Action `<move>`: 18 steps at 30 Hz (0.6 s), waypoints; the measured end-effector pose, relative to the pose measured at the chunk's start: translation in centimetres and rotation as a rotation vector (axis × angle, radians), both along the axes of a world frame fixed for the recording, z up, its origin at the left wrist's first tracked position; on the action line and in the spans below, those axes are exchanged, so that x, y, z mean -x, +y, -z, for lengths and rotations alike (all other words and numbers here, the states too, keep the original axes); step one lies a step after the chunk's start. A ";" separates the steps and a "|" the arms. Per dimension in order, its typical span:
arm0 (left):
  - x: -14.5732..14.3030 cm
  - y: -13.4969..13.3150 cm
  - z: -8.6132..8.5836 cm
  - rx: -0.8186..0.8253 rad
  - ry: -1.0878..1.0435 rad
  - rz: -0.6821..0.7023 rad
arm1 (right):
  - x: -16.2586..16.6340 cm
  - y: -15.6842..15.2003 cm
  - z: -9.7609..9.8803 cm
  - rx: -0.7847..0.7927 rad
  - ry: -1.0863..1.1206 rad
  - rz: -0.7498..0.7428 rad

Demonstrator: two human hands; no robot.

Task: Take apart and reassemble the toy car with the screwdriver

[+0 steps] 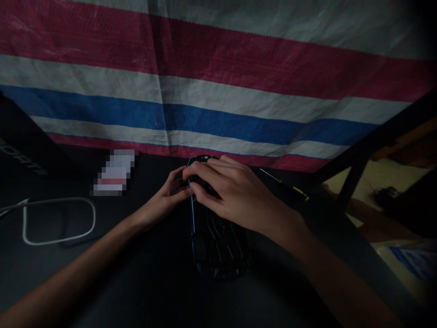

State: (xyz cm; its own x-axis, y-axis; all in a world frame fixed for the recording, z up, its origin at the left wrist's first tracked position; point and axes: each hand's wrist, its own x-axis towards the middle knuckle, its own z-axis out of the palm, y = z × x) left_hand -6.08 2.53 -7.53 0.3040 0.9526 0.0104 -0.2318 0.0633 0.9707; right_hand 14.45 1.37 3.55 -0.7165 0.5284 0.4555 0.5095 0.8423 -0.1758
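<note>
A dark toy car (221, 246) with a blue edge lies on the black table, seemingly underside up, its far end under my hands. Thin pale lines and a small red spot show on its near half. My left hand (174, 189) grips the car's far left side with bent fingers and thumb. Over the far end arches my right hand (227, 184), its fingers curled down onto the car; what the fingertips pinch there is hidden. To the right of that hand lies a screwdriver (293, 190) with a black and yellow handle and a thin shaft.
A striped red, white and blue sheet (218, 91) hangs behind the table (153, 273). Left of my hands are a white cable (58, 241), a blurred-out flat item (116, 173) and a dark lettered object (23, 150). A dark frame bar (355, 177) stands at the right.
</note>
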 end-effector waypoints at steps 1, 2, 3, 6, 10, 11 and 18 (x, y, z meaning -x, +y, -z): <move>0.0 0.0 0.0 0.003 0.006 0.003 | -0.1 0.0 0.0 -0.016 -0.016 0.038; 0.0 -0.1 0.0 0.006 0.014 0.007 | -0.1 0.1 0.1 -0.019 -0.027 0.069; 0.1 -0.1 -0.1 0.008 0.026 0.008 | -0.2 0.1 0.1 -0.010 -0.027 0.084; 0.1 -0.2 -0.2 0.014 0.055 0.001 | -0.3 0.0 0.1 0.034 0.011 0.028; 0.1 -0.1 -0.3 0.012 0.055 0.003 | -0.4 -0.1 0.1 0.014 -0.022 0.080; 0.1 -0.1 -0.2 0.011 0.051 0.008 | -0.3 -0.2 0.1 0.003 -0.032 0.113; 0.0 0.0 -0.1 -0.022 0.023 0.009 | 0.0 0.0 0.2 -0.066 0.019 -0.041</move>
State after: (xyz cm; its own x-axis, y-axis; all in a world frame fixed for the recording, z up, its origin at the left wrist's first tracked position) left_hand -6.07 2.57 -7.46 0.3126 0.9496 0.0245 -0.2091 0.0437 0.9769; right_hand 14.43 1.38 3.31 -0.7282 0.4668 0.5018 0.4710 0.8727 -0.1284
